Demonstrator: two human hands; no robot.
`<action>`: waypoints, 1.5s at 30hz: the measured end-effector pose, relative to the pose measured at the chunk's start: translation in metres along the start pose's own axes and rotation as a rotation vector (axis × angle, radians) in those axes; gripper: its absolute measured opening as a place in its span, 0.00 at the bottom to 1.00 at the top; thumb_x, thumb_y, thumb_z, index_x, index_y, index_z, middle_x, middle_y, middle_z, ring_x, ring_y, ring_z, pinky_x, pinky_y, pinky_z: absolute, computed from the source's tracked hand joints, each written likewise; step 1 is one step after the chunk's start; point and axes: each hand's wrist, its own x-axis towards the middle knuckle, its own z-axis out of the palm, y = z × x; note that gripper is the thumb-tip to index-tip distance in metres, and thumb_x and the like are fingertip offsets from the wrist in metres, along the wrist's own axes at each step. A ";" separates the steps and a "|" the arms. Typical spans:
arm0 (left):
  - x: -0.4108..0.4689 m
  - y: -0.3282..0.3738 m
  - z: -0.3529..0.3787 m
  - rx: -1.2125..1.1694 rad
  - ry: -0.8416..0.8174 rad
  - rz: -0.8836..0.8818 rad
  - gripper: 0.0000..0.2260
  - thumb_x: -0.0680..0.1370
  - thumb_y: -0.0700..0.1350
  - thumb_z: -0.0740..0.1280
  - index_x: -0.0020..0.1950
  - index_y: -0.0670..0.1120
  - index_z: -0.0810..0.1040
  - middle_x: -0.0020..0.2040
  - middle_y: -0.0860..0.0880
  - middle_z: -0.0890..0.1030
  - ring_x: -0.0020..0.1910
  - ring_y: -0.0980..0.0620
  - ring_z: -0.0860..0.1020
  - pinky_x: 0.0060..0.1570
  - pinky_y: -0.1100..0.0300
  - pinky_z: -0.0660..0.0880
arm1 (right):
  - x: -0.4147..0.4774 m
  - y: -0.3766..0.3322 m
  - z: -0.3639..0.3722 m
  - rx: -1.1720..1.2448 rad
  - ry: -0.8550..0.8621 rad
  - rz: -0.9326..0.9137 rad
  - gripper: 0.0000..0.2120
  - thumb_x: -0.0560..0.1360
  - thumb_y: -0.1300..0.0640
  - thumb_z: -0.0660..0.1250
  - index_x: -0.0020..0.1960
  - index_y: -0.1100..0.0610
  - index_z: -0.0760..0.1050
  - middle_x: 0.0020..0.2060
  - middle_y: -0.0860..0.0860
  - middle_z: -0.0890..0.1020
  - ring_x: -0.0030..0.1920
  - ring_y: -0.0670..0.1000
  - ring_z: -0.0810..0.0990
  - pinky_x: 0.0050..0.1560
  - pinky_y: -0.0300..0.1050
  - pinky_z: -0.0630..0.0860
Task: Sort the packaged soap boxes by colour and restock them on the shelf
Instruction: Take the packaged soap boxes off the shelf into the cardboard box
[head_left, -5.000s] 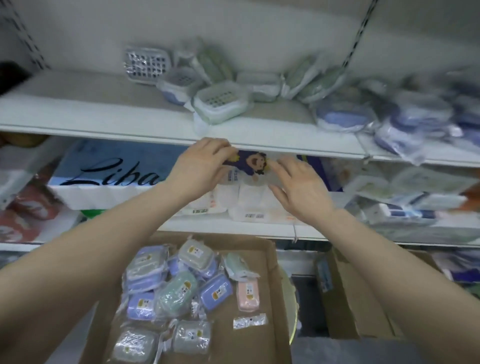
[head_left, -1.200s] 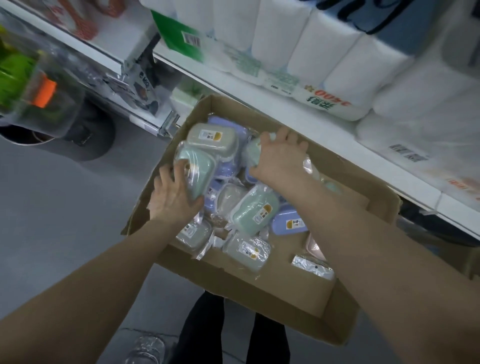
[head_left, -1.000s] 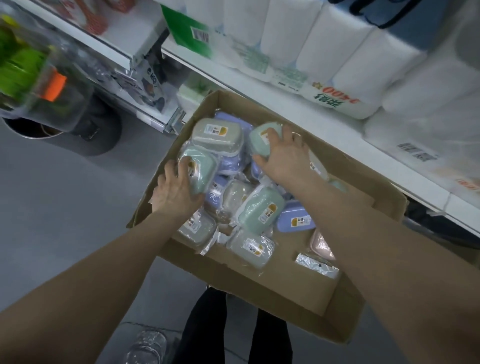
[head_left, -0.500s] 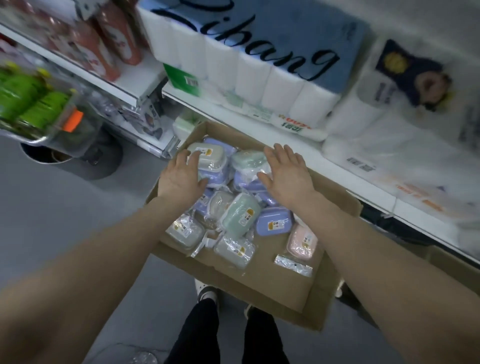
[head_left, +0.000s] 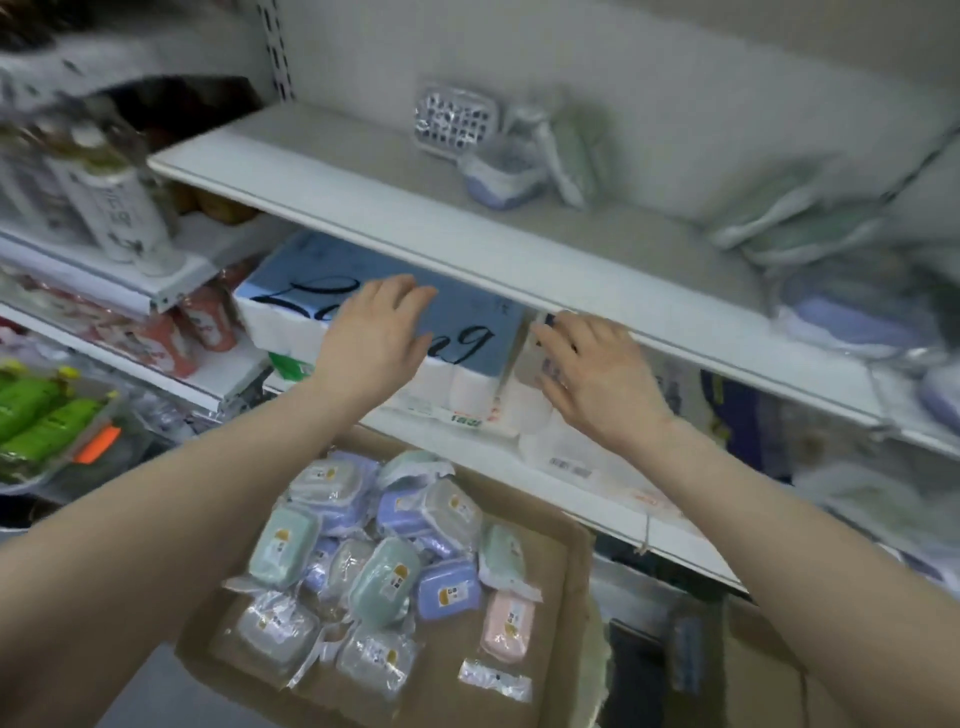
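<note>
Both hands empty, up by the shelf lip; soap boxes sit in the carton below.
I see the left hand (head_left: 371, 340) and right hand (head_left: 597, 376) palm-down, fingers loosely straight, gripping nothing, in front of a soft blue-and-white tissue pack (head_left: 467, 332); contact I can't tell. Above is the smooth white shelf (head_left: 363, 208); the shelved boxes (head_left: 498, 176) are motion-blurred, with the rightmost cut off. In the brown cardboard carton (head_left: 561, 623) lie rounded soap boxes (head_left: 384, 577) in crinkly clear wrap: green, lilac, grey, and one pink box (head_left: 506, 621). Labels unreadable.
</note>
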 end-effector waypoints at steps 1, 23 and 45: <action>0.016 0.007 -0.008 0.000 0.043 0.020 0.20 0.74 0.46 0.69 0.65 0.43 0.74 0.60 0.42 0.76 0.56 0.38 0.75 0.52 0.45 0.75 | 0.004 0.012 -0.010 -0.016 0.033 0.011 0.23 0.76 0.49 0.65 0.68 0.58 0.71 0.60 0.59 0.76 0.57 0.62 0.75 0.57 0.56 0.71; 0.216 -0.011 0.028 -0.016 -0.158 -0.009 0.23 0.76 0.54 0.66 0.68 0.45 0.72 0.62 0.41 0.75 0.62 0.40 0.71 0.61 0.53 0.68 | 0.175 0.132 -0.009 0.170 -0.028 0.513 0.36 0.78 0.45 0.64 0.78 0.55 0.53 0.71 0.59 0.64 0.67 0.62 0.67 0.62 0.55 0.68; 0.163 -0.048 -0.013 -0.479 -0.033 -0.818 0.24 0.82 0.58 0.48 0.63 0.42 0.72 0.60 0.38 0.77 0.58 0.37 0.74 0.59 0.48 0.70 | 0.147 0.111 -0.021 0.054 -0.007 0.327 0.25 0.68 0.46 0.69 0.57 0.61 0.72 0.53 0.59 0.72 0.51 0.61 0.74 0.42 0.49 0.69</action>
